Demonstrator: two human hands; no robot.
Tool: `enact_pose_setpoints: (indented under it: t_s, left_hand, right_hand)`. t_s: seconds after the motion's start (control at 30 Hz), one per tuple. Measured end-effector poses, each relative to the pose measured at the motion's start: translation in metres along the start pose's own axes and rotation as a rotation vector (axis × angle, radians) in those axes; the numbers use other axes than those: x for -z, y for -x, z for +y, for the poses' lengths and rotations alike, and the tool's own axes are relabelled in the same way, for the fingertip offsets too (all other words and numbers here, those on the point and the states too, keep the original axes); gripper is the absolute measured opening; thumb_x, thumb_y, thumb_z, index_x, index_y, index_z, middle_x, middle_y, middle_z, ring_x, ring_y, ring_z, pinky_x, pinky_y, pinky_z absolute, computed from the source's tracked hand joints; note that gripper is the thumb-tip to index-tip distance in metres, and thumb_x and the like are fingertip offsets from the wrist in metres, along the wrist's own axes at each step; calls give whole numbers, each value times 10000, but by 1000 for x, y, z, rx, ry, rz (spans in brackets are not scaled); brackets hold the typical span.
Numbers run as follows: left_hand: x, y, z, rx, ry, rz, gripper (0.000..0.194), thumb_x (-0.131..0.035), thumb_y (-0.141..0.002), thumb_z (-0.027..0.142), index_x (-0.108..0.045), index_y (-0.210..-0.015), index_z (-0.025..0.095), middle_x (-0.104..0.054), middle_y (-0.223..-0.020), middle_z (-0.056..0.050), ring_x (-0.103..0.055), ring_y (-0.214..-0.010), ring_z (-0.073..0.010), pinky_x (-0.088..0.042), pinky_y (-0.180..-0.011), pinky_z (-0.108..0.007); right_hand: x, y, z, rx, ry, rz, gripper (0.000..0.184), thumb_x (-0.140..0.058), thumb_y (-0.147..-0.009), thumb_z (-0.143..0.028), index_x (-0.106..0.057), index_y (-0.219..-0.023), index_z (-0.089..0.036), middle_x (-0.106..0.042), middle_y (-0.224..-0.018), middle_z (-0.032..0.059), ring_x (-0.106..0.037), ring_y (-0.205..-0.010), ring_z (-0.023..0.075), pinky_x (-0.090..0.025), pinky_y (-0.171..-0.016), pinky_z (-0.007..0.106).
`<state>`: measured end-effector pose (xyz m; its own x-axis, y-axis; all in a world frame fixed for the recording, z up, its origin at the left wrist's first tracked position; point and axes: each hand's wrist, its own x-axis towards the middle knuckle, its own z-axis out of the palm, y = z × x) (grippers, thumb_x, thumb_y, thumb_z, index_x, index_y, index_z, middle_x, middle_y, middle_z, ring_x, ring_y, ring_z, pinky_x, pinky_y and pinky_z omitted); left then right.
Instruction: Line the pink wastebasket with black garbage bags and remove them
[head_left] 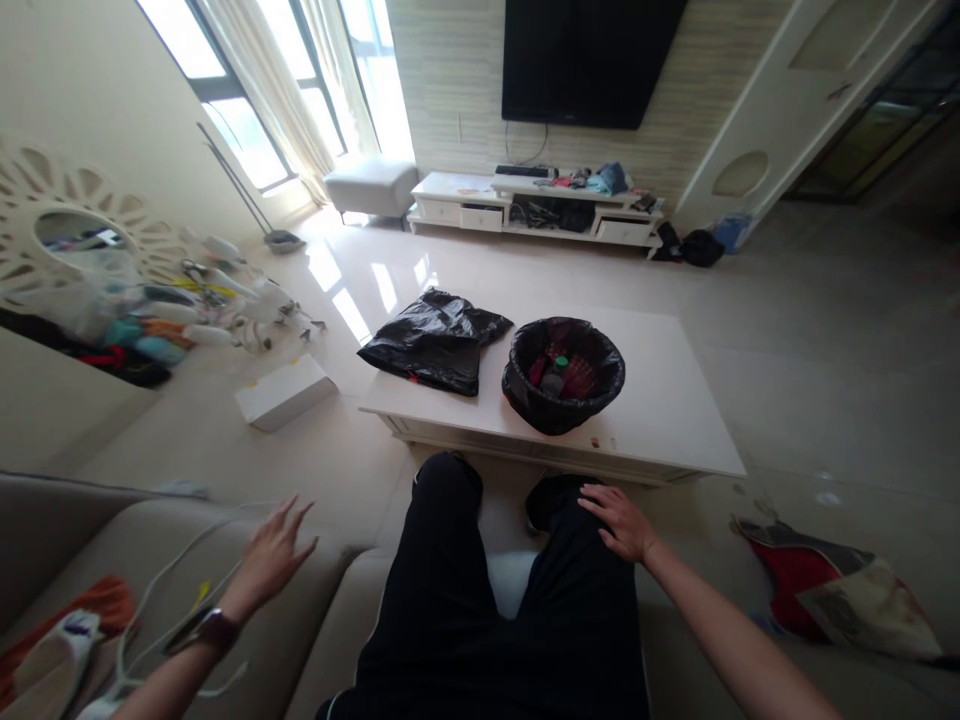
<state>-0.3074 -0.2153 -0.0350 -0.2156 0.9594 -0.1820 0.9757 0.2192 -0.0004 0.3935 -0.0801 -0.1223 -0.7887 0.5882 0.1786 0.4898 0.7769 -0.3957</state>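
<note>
My left hand (275, 552) hovers over the sofa with its fingers spread, holding nothing; a dark watch (216, 632) is on that wrist. My right hand (621, 522) rests flat on the right knee of my dark trousers (495, 655), fingers apart. In front of my knees, on the white coffee table (667, 400), stands a round bin lined with a black bag (555, 415). Inside the bin a bottle with a green cap (561, 363) shows among reddish items. Left of the bin, a black plastic bag (442, 345) lies flattened on the tabletop.
A white box (286, 392) sits on the floor left of the table. White cables (161, 575) and orange cloth (112, 605) lie on the grey sofa (300, 610). A red and beige bag (847, 590) is at right. Beyond are a TV stand (450, 212) and a dustpan (283, 241).
</note>
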Motion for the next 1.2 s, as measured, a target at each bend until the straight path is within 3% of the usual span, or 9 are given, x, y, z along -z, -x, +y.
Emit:
enact_pose_setpoints:
  t_s: [0.07, 0.17, 0.27, 0.33, 0.47, 0.53, 0.7, 1.03, 1.2]
  left_hand:
    - [-4, -29, 44, -251, 117, 41, 560, -508, -1038, 374, -559, -1573, 214, -429, -1733, -127, -410, -1593, -332, -346, -1306, -473]
    - [-2, -67, 130, -615, 269, 61, 556, -467, -1064, 366, -539, -1604, 260, -406, -1749, -95, -385, -1609, -322, -339, -1323, -493]
    - [1, -93, 199, -977, 256, -125, 517, -571, -985, 314, -664, -1493, 314, -551, -1655, -54, -475, -1552, -327, -370, -1304, -510]
    - [2, -109, 221, -1188, 238, -241, 473, -609, -928, 297, -746, -1379, 333, -664, -1543, -34, -565, -1475, -318, -397, -1280, -501]
    - [4, -139, 222, -1540, 285, -248, 560, -615, -879, 331, -705, -1429, 270, -754, -1403, -80, -657, -1354, -323, -471, -1216, -493]
    - [4, -149, 216, -1636, 291, -210, 609, -606, -885, 336, -647, -1486, 247, -746, -1414, -90, -662, -1345, -325, -498, -1192, -495]
    - [-11, -150, 200, -1587, 304, -104, 642, -545, -930, 297, -532, -1572, 277, -678, -1522, -55, -615, -1419, -307, -480, -1222, -498]
    - [-16, -144, 193, -1525, 379, 8, 524, -482, -1009, 347, -584, -1522, 305, -707, -1477, -54, -646, -1371, -279, -487, -1225, -456]
    - [-28, -139, 192, -1462, 395, 19, 486, -438, -1027, 379, -606, -1479, 312, -714, -1467, -34, -626, -1391, -268, -461, -1250, -464]
  right_hand:
    - [1, -1, -2, -3, -5, -1, 630, -484, -969, -460, -598, -1542, -222, -610, -1543, 181, -570, -1431, 387, -482, -1120, 612]
    - [-1, -4, -4, 4, -8, 18, 633, -473, -969, -483, -606, -1527, -215, -623, -1523, 191, -584, -1414, 391, -491, -1102, 619]
    - [-3, -5, -6, 4, -15, 35, 628, -471, -970, -488, -613, -1510, -200, -629, -1510, 201, -582, -1414, 391, -494, -1093, 615]
    - [-4, -4, -7, -2, -27, 34, 640, -475, -963, -499, -610, -1510, -196, -627, -1508, 202, -574, -1418, 394, -488, -1097, 614]
    - [-6, 1, -5, -1, -37, 21, 672, -458, -954, -519, -583, -1525, -186, -618, -1509, 208, -560, -1422, 398, -480, -1090, 621]
    - [-6, 5, -2, 3, -27, 17, 675, -451, -954, -513, -569, -1531, -182, -614, -1508, 211, -557, -1421, 396, -478, -1083, 622]
    - [-9, 10, 4, 9, -20, 12, 704, -442, -948, -527, -515, -1572, -208, -599, -1523, 196, -549, -1424, 393, -474, -1077, 611]
    - [-13, 7, 8, 28, -22, 35, 714, -464, -940, -523, -479, -1592, -232, -589, -1529, 183, -541, -1424, 387, -477, -1067, 594]
    - [-13, 10, 7, 25, -20, 50, 722, -480, -930, -511, -472, -1598, -238, -589, -1525, 177, -536, -1422, 384, -476, -1072, 589]
